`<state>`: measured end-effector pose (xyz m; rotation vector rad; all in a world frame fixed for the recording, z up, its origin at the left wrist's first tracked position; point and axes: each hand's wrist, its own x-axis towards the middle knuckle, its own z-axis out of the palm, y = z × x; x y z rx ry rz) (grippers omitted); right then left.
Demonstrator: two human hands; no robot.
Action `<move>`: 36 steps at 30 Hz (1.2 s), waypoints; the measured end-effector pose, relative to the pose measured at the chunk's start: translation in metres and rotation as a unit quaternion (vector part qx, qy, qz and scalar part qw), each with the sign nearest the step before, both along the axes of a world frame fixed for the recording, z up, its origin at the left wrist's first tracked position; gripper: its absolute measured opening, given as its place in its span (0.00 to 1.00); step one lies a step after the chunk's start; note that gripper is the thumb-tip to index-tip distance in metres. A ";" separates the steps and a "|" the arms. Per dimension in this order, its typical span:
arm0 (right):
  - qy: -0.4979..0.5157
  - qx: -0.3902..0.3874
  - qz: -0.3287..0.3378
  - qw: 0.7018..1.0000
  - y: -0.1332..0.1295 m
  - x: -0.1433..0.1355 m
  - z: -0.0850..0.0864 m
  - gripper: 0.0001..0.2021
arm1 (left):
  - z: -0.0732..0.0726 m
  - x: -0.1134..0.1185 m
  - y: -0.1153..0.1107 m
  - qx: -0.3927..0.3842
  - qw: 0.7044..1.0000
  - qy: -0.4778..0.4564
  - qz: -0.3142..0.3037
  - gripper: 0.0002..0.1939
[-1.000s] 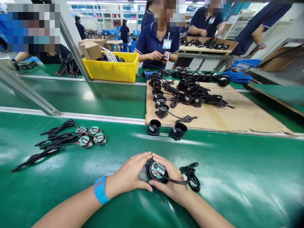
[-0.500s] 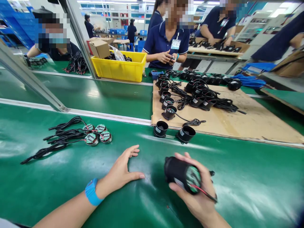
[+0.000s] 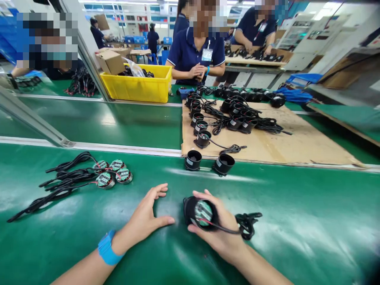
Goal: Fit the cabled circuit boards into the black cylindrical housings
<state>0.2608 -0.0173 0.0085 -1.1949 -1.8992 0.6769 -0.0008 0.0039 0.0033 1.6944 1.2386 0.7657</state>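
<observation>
My right hand (image 3: 221, 227) is wrapped round a black cylindrical motor housing (image 3: 190, 213). A round green circuit board (image 3: 204, 212) shows in its mouth, and red and black wires run from it into a bundled black cable (image 3: 249, 225) beyond my fingers. To the left, my left hand (image 3: 150, 213) is held with thumb and fingers apart and nothing between them. A blue wristband (image 3: 109, 247) circles that wrist. Two black housings (image 3: 193, 160) stand farther back on the green bench. At the left lie several motors with green boards (image 3: 105, 180) and bundled black cables (image 3: 65, 184).
A cardboard sheet (image 3: 273, 146) at the back right bears several cabled housings (image 3: 203, 138). A yellow bin (image 3: 136, 89) stands behind, beside a slanted metal post (image 3: 86, 51). Co-workers stand across the bench; one person's hands (image 3: 197, 72) are close together.
My right hand has brought the housing left and lower, with its board end turned more upward. The left hand stays open. The whole view has shifted slightly.
</observation>
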 end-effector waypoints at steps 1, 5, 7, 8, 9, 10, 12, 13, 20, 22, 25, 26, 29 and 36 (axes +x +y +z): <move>0.008 0.002 -0.016 1.000 -0.001 -0.001 -0.001 0.36 | 0.000 0.000 0.000 0.004 1.000 0.003 -0.004 0.43; -0.009 -0.015 0.037 0.999 -0.004 -0.007 -0.004 0.33 | -0.001 0.000 0.001 0.017 1.000 0.016 -0.003 0.43; 0.006 -0.009 0.026 1.000 -0.004 -0.008 -0.005 0.36 | -0.001 0.000 0.001 0.014 1.000 0.021 -0.004 0.43; 0.014 -0.006 0.017 1.000 -0.004 -0.008 -0.005 0.38 | -0.002 0.000 0.001 0.013 1.000 0.021 -0.006 0.43; 0.015 -0.009 0.016 1.000 -0.004 -0.009 -0.005 0.37 | -0.002 0.000 0.001 0.013 1.000 0.019 -0.008 0.43; 0.007 -0.019 0.024 1.000 -0.004 -0.009 -0.005 0.36 | -0.002 0.000 0.001 0.013 1.000 0.016 -0.008 0.44; -0.006 -0.036 0.043 0.998 -0.004 -0.010 -0.005 0.33 | -0.002 0.000 0.001 0.013 1.000 0.011 -0.004 0.44; 0.001 -0.034 0.041 0.999 -0.004 -0.011 -0.005 0.33 | -0.002 0.000 0.001 0.011 1.000 0.010 -0.005 0.43; -0.016 -0.059 0.059 0.996 -0.006 -0.017 -0.010 0.34 | -0.004 -0.001 0.001 0.016 1.000 -0.004 -0.005 0.43; 0.000 -0.048 0.050 0.998 -0.006 -0.017 -0.013 0.37 | -0.006 -0.001 0.002 0.017 1.000 -0.006 -0.012 0.42; 0.008 -0.034 0.065 0.997 -0.004 -0.017 -0.019 0.37 | -0.007 -0.002 0.002 0.028 0.999 -0.009 -0.017 0.40; -0.002 -0.044 0.077 0.996 -0.003 -0.017 -0.021 0.36 | -0.007 -0.002 0.001 0.032 0.999 -0.011 -0.018 0.40; -0.011 -0.082 0.103 0.991 0.002 -0.016 -0.027 0.36 | -0.004 0.001 -0.001 0.043 0.998 -0.011 -0.039 0.45; -0.055 -0.077 0.079 0.992 -0.007 -0.007 -0.031 0.64 | -0.002 0.021 -0.013 0.110 0.989 0.054 -0.079 0.47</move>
